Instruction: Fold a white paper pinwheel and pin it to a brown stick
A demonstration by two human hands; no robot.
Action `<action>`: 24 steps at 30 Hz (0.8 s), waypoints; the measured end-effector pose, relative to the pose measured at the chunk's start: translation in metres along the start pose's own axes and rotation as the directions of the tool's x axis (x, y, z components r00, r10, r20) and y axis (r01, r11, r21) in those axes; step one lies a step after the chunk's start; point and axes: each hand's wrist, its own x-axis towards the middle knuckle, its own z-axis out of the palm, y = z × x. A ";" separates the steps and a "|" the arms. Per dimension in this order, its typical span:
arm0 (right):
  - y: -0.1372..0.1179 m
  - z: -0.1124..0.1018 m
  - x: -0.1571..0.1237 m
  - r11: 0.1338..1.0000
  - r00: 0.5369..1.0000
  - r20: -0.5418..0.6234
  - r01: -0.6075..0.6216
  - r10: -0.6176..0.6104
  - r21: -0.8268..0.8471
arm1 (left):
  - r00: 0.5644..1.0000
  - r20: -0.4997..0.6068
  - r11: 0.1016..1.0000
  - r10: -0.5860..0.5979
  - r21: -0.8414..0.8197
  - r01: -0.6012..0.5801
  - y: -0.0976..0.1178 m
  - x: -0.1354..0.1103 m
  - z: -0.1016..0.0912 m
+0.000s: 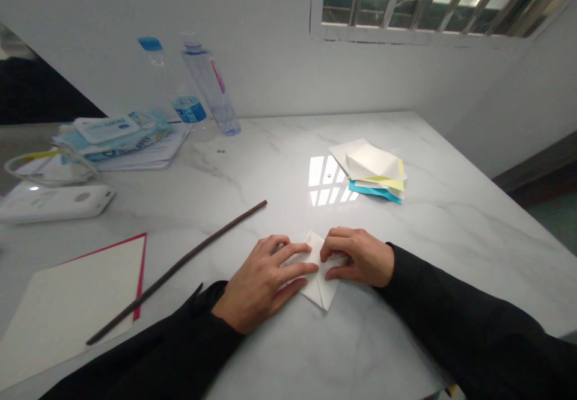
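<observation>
A small piece of white paper (323, 292), folded into a diamond with a crease down its middle, lies flat on the marble-patterned table. My left hand (270, 273) rests on its left side with the fingers spread and the tips pressing it down. My right hand (358, 257) has its fingers curled over the right side, thumb and fingertips closing on the paper there. The paper's left and right corners are partly hidden under my hands.
Several folded papers, white, yellow and blue, are stacked (376, 168) behind my right hand. A thin dark stick (198, 249) lies across cream and red sheets (67, 304) at left. Farther back stand two plastic bottles (216, 96), a wipes pack (117, 138) and a white device (58, 203).
</observation>
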 end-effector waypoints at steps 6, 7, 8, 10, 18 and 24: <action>0.013 -0.020 -0.008 0.996 0.988 0.122 0.093 -0.094 0.015 | 1.000 0.013 1.000 -0.012 -0.020 0.012 0.000 0.000 -0.001; 0.013 -0.023 -0.010 0.994 0.987 0.120 0.111 -0.110 -0.004 | 1.000 0.013 1.000 -0.013 -0.023 0.013 0.000 0.000 -0.001; 0.014 -0.024 -0.012 0.991 0.986 0.115 0.129 -0.125 -0.031 | 1.000 0.013 1.000 -0.013 -0.025 0.014 0.000 0.000 -0.002; 0.012 -0.027 -0.018 0.982 0.984 0.097 0.160 -0.151 -0.096 | 1.000 0.014 0.999 -0.016 -0.028 0.016 0.000 0.000 -0.002; 0.007 -0.016 -0.042 0.939 0.977 -0.049 0.187 -0.209 -0.289 | 0.999 0.024 0.999 -0.027 -0.041 0.028 -0.001 0.001 0.001; 0.012 -0.008 -0.050 0.909 0.955 -0.145 0.192 -0.260 -0.370 | 1.000 0.017 0.999 -0.014 -0.040 0.015 -0.002 0.000 0.001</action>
